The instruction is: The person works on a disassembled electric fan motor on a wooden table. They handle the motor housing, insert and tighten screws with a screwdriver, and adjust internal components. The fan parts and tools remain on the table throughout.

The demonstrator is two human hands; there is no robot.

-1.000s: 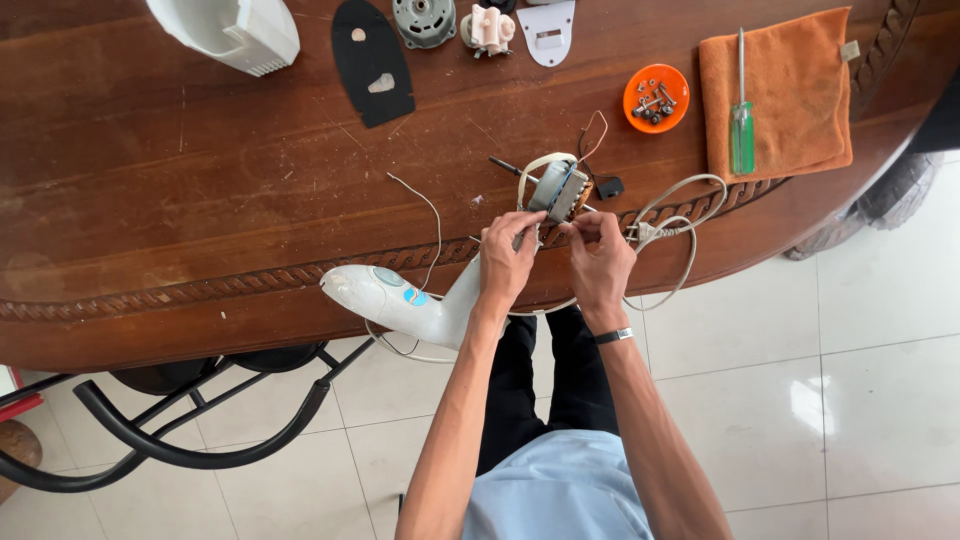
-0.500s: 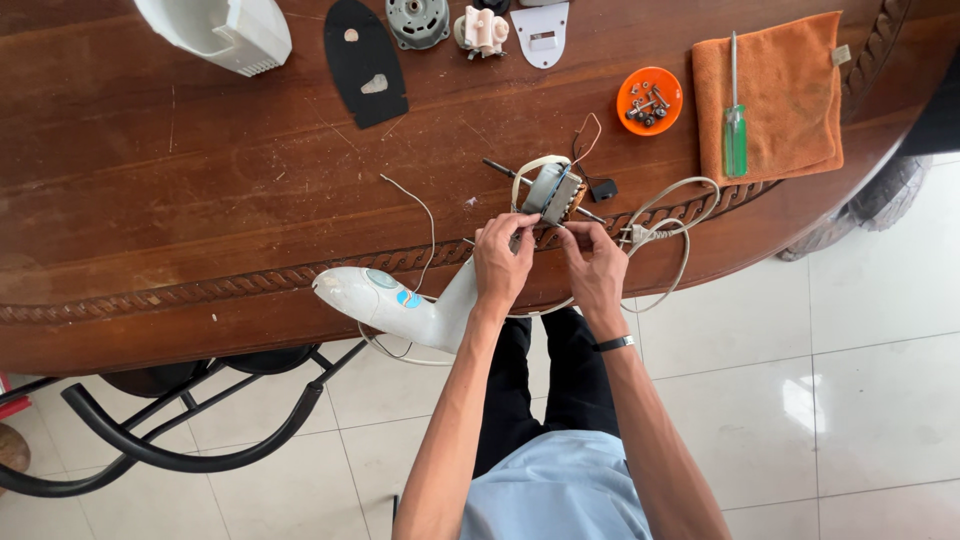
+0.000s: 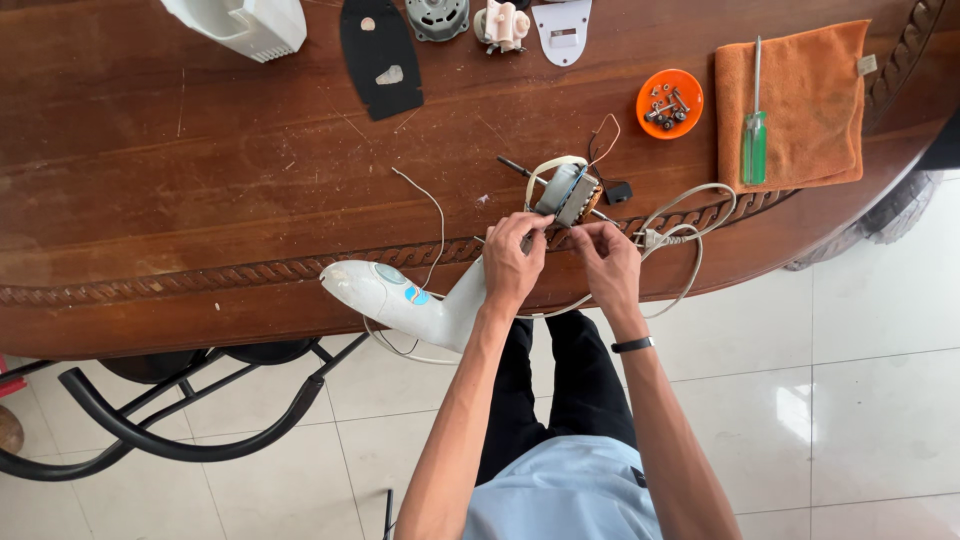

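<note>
On the dark wooden tabletop [image 3: 200, 190] we see an orange cloth [image 3: 810, 90] carrying a green-handled screwdriver [image 3: 754, 135], then a white curved handle shell [image 3: 405, 300] overhanging the near edge beside a coiled white cord [image 3: 680, 225], and a small orange dish of screws [image 3: 669, 103]. Our left hand [image 3: 513, 262] and right hand [image 3: 608, 262] meet at the edge, each pinching what seems a thin wire just below the small coil block [image 3: 566, 193].

Bare wood left of the motor block [image 3: 566, 194]; cable loops [image 3: 680, 235] and orange dish [image 3: 669, 103] rightward.
</note>
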